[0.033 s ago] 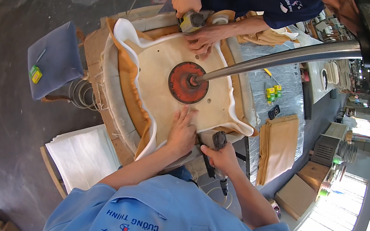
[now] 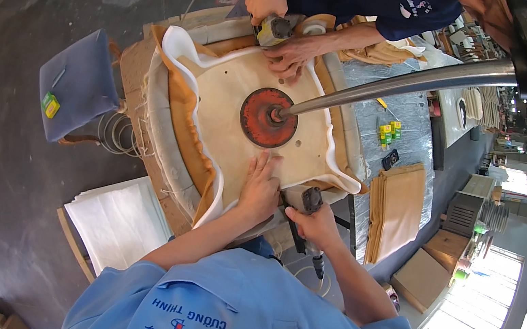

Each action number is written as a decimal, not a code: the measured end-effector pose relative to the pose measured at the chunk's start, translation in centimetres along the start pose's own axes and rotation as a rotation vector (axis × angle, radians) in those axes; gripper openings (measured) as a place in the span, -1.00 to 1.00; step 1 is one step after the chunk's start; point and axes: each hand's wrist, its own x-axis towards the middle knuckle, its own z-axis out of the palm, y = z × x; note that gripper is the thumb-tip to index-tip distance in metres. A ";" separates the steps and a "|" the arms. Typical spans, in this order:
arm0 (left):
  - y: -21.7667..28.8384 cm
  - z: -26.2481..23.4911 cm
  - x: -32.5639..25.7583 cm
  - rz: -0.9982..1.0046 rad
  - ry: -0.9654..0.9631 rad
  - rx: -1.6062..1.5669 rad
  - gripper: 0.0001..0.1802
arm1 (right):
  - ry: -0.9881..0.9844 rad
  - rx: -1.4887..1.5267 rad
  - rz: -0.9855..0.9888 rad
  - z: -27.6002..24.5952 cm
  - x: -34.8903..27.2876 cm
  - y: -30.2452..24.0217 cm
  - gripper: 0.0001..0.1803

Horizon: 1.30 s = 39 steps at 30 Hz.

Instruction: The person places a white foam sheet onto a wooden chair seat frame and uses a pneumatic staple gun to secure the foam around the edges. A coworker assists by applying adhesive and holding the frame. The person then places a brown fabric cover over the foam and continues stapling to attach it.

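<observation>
A pale wooden seat panel [image 2: 222, 99] lies before me, with white padding [image 2: 178, 44] and tan cover material [image 2: 182, 121] gathered round its edges. On its middle rests a red round disc [image 2: 257, 117] at the end of a shiny metal rod [image 2: 400, 83]. My left hand [image 2: 261, 188] lies with outstretched fingers on the panel's near edge. Just right of it, my right hand [image 2: 317, 225] is wrapped round an air staple gun [image 2: 303, 198], its nose at the near edge. Opposite, a co-worker's hand [image 2: 265, 1] grips another staple gun [image 2: 274, 30]; their other hand [image 2: 289, 57] touches the panel.
A blue padded stool [image 2: 80, 84] stands left, bearing a small green-yellow box [image 2: 50, 104]. White sheets [image 2: 120, 221] are stacked at lower left. On the plastic-covered table [image 2: 365, 87] at right lie small boxes [image 2: 389, 133] and folded tan covers [image 2: 397, 213]. An air hose [image 2: 319, 268] hangs below my staple gun.
</observation>
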 end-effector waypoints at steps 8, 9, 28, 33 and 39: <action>-0.3 -0.9 -0.8 -0.019 -0.074 0.129 -0.47 | 0.054 -0.077 0.002 0.7 0.4 -0.3 -0.75; -0.2 -1.1 -0.6 -0.026 -0.072 0.130 -0.47 | 0.060 -0.082 -0.013 0.6 0.4 -0.5 -0.75; -1.3 -1.9 -0.4 0.049 -0.008 0.044 -0.52 | 0.012 0.055 0.009 1.6 -0.7 -1.5 -0.74; -1.4 -2.6 -0.3 0.080 -0.026 -0.027 -0.47 | 0.055 0.044 0.076 2.5 -0.2 -0.8 -0.62; 0.2 -6.9 -1.0 -0.155 -0.061 -0.221 -0.55 | 0.114 0.292 -0.094 1.9 -3.0 3.0 -0.71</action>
